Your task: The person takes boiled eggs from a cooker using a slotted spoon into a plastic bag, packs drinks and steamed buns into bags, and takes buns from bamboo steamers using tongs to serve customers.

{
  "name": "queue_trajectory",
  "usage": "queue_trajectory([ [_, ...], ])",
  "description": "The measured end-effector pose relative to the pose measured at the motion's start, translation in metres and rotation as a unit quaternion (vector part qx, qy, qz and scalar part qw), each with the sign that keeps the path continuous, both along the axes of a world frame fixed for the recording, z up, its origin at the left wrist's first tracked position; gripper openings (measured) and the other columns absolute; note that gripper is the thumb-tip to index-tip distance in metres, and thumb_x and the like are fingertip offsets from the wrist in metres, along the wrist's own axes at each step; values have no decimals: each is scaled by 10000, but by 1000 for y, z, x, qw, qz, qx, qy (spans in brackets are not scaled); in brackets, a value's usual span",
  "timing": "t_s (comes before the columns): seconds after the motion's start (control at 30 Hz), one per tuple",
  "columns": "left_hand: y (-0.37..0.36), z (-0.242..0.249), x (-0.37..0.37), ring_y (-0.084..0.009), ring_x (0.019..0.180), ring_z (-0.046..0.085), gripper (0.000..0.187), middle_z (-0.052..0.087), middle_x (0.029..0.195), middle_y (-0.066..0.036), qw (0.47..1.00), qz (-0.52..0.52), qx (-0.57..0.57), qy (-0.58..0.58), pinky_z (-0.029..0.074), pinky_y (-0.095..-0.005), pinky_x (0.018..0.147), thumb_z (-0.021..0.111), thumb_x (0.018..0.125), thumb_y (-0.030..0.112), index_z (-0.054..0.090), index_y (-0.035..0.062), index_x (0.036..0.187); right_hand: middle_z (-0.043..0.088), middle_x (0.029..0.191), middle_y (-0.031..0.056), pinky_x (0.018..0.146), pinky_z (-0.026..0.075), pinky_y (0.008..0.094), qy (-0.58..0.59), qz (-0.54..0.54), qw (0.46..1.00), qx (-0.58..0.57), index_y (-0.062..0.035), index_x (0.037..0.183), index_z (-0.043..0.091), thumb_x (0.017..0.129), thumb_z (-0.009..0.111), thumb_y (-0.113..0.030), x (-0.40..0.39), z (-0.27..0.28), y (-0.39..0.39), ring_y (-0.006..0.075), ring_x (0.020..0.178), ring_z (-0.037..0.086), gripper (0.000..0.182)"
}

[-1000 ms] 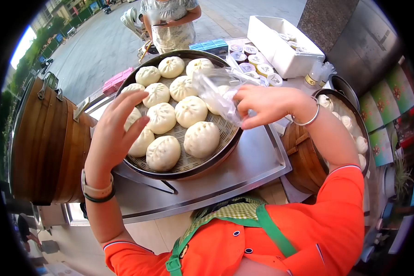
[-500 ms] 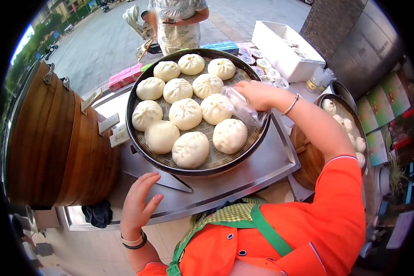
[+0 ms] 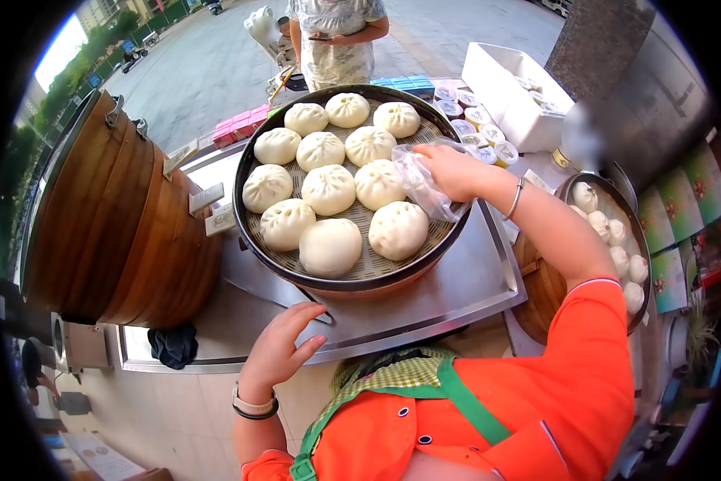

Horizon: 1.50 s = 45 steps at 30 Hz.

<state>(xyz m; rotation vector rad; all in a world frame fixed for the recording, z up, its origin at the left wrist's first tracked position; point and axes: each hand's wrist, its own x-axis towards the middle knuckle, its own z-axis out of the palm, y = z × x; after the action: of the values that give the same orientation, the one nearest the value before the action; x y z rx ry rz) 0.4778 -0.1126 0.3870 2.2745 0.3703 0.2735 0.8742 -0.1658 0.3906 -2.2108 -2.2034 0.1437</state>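
Observation:
A round steamer tray [image 3: 258, 256] full of several white steamed buns [image 3: 329, 246] sits on a steel counter [image 3: 448, 289]. My right hand [image 3: 454, 171] rests over the tray's right rim, fingers closed on a clear plastic bag [image 3: 420, 183] that droops onto the buns. My left hand [image 3: 284, 346] hovers low at the counter's near edge, fingers apart, holding nothing, with a watch and a black band on the wrist.
A tall wooden steamer barrel [image 3: 112, 216] stands at the left. A second steamer of buns [image 3: 617, 240] sits at the right. Behind are a white foam box [image 3: 521, 100], several lidded cups [image 3: 476, 120], and a person [image 3: 340, 40] standing across the counter.
My left hand has dropped from over the buns to the counter's near edge. My right hand has lowered the bag onto the tray's right side. The view has shifted slightly.

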Motion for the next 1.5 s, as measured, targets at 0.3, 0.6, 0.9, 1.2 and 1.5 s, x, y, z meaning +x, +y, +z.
queue_trajectory([
  [0.3, -29, -1, 0, -315, 1012, 524, 381, 552, 1101, -142, 999, 24, -8, 31, 425, -363, 851, 614, 784, 113, 508, 27, 1140, 626, 977, 131, 756, 464, 344, 74, -11, 977, -198, -82, 1111, 563, 701, 652, -226, 45, 58, 64, 237, 872, 594, 444],
  [0.6, -34, -25, -26, -284, 1059, 517, 396, 540, 1144, -145, 994, 26, -101, 29, 408, -347, 899, 592, 829, 160, 482, 11, 1179, 468, 1232, 134, 980, 412, 369, 909, 75, 409, -23, 3, 1178, 460, 854, 543, -205, 46, 31, -6, 229, 1118, 476, 394],
  [0.9, 11, -66, -69, -212, 1093, 507, 473, 500, 1225, -143, 638, 32, -699, -322, 404, -324, 916, 498, 893, 227, 368, 12, 1294, 404, 1301, 157, 1006, 349, 335, 832, 66, 524, 169, 26, 1288, 354, 804, 545, -144, -320, -41, 23, 233, 1165, 449, 547],
  [1.2, 144, -103, -182, -72, 541, 464, 164, 486, 688, -6, 841, 364, -373, -146, 348, -190, 448, 587, 766, -17, 447, 63, 795, 488, 1193, 106, 911, 435, 342, 925, -154, 347, -1, -70, 1255, 432, 744, 595, -111, -392, -189, 93, 235, 1079, 511, 538],
  [1.5, 162, 4, -278, -113, 679, 479, 109, 500, 878, -92, 854, 300, -8, -424, 424, -214, 618, 457, 825, -75, 473, 1, 901, 562, 1034, 73, 836, 442, 268, 525, -142, 822, 167, -28, 1141, 523, 757, 518, -15, -359, -35, 86, 155, 976, 539, 384],
])
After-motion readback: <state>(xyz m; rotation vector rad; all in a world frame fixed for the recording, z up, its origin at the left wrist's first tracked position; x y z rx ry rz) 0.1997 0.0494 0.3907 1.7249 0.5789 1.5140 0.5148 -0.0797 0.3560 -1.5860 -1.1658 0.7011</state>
